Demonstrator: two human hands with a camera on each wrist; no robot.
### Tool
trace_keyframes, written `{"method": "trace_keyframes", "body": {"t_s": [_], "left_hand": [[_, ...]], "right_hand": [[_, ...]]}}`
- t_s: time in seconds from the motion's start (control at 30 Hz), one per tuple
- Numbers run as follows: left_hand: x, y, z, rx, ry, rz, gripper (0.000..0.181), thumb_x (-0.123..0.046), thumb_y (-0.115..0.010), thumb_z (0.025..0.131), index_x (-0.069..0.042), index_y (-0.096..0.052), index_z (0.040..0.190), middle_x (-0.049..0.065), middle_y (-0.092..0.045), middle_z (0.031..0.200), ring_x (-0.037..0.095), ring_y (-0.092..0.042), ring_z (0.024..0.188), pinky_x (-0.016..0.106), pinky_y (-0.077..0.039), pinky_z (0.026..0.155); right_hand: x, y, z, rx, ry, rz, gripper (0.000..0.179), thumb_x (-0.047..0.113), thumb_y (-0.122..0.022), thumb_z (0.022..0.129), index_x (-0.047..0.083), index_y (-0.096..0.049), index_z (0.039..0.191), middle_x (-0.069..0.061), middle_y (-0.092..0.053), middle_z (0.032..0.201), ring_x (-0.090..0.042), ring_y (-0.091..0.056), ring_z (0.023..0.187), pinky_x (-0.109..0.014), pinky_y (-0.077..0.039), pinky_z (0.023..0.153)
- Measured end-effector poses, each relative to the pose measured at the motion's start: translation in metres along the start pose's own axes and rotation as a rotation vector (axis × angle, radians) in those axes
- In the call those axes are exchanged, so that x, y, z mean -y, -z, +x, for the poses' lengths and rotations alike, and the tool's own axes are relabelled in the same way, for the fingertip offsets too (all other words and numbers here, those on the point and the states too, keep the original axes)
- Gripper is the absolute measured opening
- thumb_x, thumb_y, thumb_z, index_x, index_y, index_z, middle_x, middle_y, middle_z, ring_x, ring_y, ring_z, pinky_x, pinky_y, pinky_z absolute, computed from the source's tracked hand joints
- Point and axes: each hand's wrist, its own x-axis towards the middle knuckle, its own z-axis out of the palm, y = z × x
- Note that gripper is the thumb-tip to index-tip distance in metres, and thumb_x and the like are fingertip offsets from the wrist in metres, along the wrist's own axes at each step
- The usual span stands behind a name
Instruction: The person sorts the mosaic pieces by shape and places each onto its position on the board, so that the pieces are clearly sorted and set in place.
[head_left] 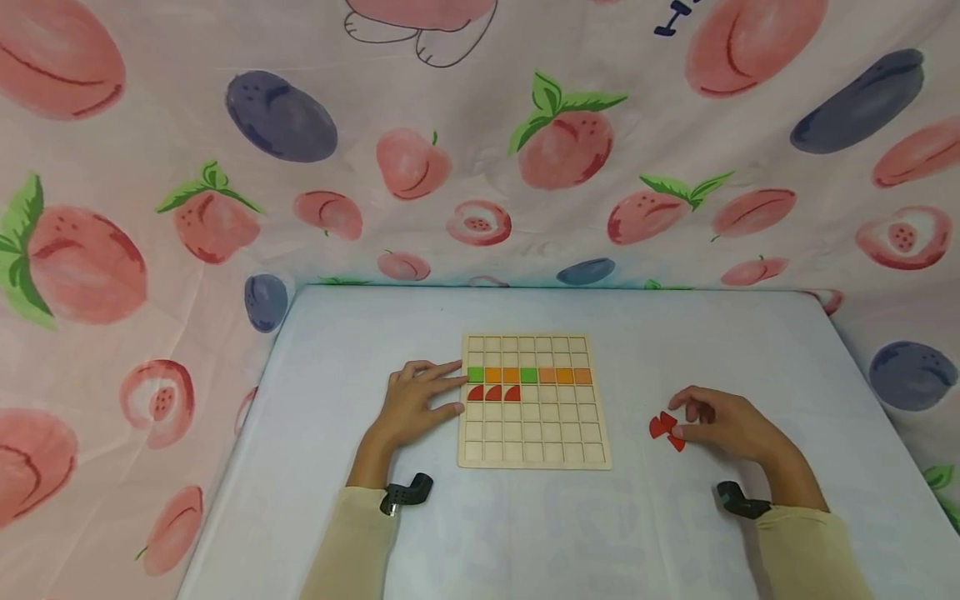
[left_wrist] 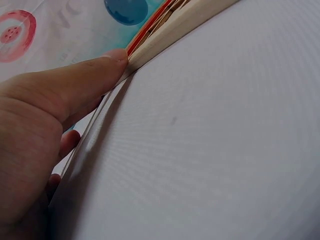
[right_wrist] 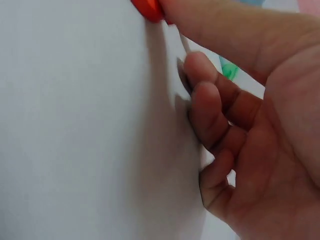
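A light wooden grid board (head_left: 534,462) lies flat on the table. Across one of its rows runs a line of green and orange squares (head_left: 529,376), and three red quarter-circle pieces (head_left: 492,393) sit at the left of the row below. With fingers spread, my left hand (head_left: 408,408) touches the board's left edge; in the left wrist view its thumb (left_wrist: 100,70) rests against the wooden side. Off to the right, several loose red pieces (head_left: 657,427) lie together under my right hand (head_left: 723,423). Its thumb tip is right at a red piece (right_wrist: 148,9), with the index finger apart from the thumb.
White cloth covers the table (head_left: 540,533). A fruit-printed curtain (head_left: 480,150) hangs behind it and along both sides. Each wrist wears a black camera mount, one on the left (head_left: 407,493) and one on the right (head_left: 741,502).
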Motion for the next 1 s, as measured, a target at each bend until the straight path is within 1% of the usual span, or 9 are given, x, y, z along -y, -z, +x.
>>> {"method": "trace_keyframes", "body": {"t_s": [0.07, 0.13, 0.27, 0.33, 0.53, 0.6, 0.83, 0.93, 1.0], "left_hand": [[0.0002, 0.0001, 0.0000, 0.001, 0.001, 0.004, 0.051, -0.054, -0.068, 0.093, -0.037, -0.063, 0.140, -0.016, -0.048, 0.157, 0.022, -0.041, 0.137, 0.051, -0.030, 0.106], [0.0004, 0.0002, 0.0000, 0.001, 0.001, 0.005, 0.051, -0.055, -0.068, 0.093, -0.037, -0.063, 0.140, -0.016, -0.048, 0.157, 0.022, -0.041, 0.137, 0.050, -0.030, 0.105], [0.0006, 0.0005, -0.0001, 0.000, 0.003, 0.001, 0.051, -0.055, -0.068, 0.093, -0.037, -0.063, 0.140, -0.016, -0.048, 0.156, 0.021, -0.041, 0.136, 0.050, -0.030, 0.105], [0.0006, 0.0006, -0.0002, -0.001, 0.004, -0.003, 0.051, -0.055, -0.068, 0.093, -0.037, -0.063, 0.140, -0.016, -0.048, 0.156, 0.021, -0.041, 0.137, 0.050, -0.030, 0.105], [0.0000, 0.0009, -0.0003, -0.004, 0.000, -0.006, 0.050, -0.055, -0.068, 0.093, -0.037, -0.063, 0.140, -0.016, -0.048, 0.156, 0.021, -0.041, 0.136, 0.050, -0.030, 0.105], [-0.0003, 0.0010, -0.0003, -0.004, 0.001, -0.004, 0.050, -0.055, -0.068, 0.093, -0.037, -0.063, 0.140, -0.016, -0.048, 0.156, 0.022, -0.041, 0.136, 0.050, -0.030, 0.105], [-0.0006, 0.0008, -0.0004, -0.003, 0.001, 0.005, 0.050, -0.055, -0.068, 0.093, -0.037, -0.063, 0.140, -0.016, -0.049, 0.156, 0.022, -0.041, 0.136, 0.050, -0.030, 0.104], [-0.0006, 0.0004, -0.0007, -0.009, -0.001, 0.008, 0.050, -0.054, -0.068, 0.093, -0.036, -0.063, 0.140, -0.016, -0.049, 0.156, 0.022, -0.041, 0.136, 0.050, -0.031, 0.103], [-0.0009, 0.0002, -0.0009, -0.011, -0.003, 0.004, 0.050, -0.054, -0.068, 0.093, -0.036, -0.063, 0.140, -0.015, -0.049, 0.156, 0.022, -0.042, 0.135, 0.050, -0.031, 0.103]], "right_hand": [[0.0019, -0.0016, 0.0005, -0.005, 0.001, 0.012, 0.025, 0.030, -0.083, 0.087, 0.022, -0.071, 0.108, 0.001, -0.058, 0.088, -0.013, -0.050, 0.083, -0.025, -0.044, 0.067], [0.0035, -0.0033, 0.0017, -0.013, 0.006, 0.017, 0.019, 0.026, -0.080, 0.089, 0.021, -0.072, 0.105, 0.001, -0.060, 0.088, -0.014, -0.051, 0.083, -0.026, -0.044, 0.068], [0.0059, -0.0057, 0.0051, -0.024, -0.003, 0.002, 0.008, 0.025, -0.074, 0.094, 0.020, -0.073, 0.101, 0.002, -0.061, 0.089, -0.015, -0.051, 0.086, -0.028, -0.045, 0.072], [0.0067, -0.0063, 0.0064, -0.024, -0.018, -0.003, 0.010, 0.028, -0.075, 0.093, 0.021, -0.073, 0.100, 0.002, -0.061, 0.088, -0.017, -0.051, 0.087, -0.028, -0.045, 0.072], [0.0072, -0.0058, 0.0058, -0.004, -0.024, -0.012, 0.030, 0.032, -0.087, 0.081, 0.019, -0.072, 0.103, 0.001, -0.061, 0.090, -0.019, -0.050, 0.085, -0.027, -0.044, 0.068], [0.0069, -0.0058, 0.0054, -0.008, -0.020, -0.016, 0.029, 0.031, -0.087, 0.081, 0.018, -0.072, 0.102, 0.001, -0.062, 0.089, -0.019, -0.050, 0.084, -0.026, -0.044, 0.067], [0.0075, -0.0062, 0.0051, -0.034, -0.030, -0.020, 0.029, 0.034, -0.087, 0.081, 0.018, -0.070, 0.098, 0.001, -0.060, 0.086, -0.018, -0.049, 0.083, -0.027, -0.042, 0.067], [0.0087, -0.0057, 0.0056, -0.038, -0.031, -0.025, 0.026, 0.031, -0.086, 0.082, 0.019, -0.067, 0.095, 0.000, -0.059, 0.085, -0.019, -0.049, 0.082, -0.027, -0.042, 0.066], [0.0098, -0.0051, 0.0060, -0.035, -0.027, -0.024, 0.025, 0.029, -0.086, 0.083, 0.019, -0.067, 0.096, 0.001, -0.059, 0.085, -0.019, -0.049, 0.082, -0.027, -0.042, 0.065]]}}
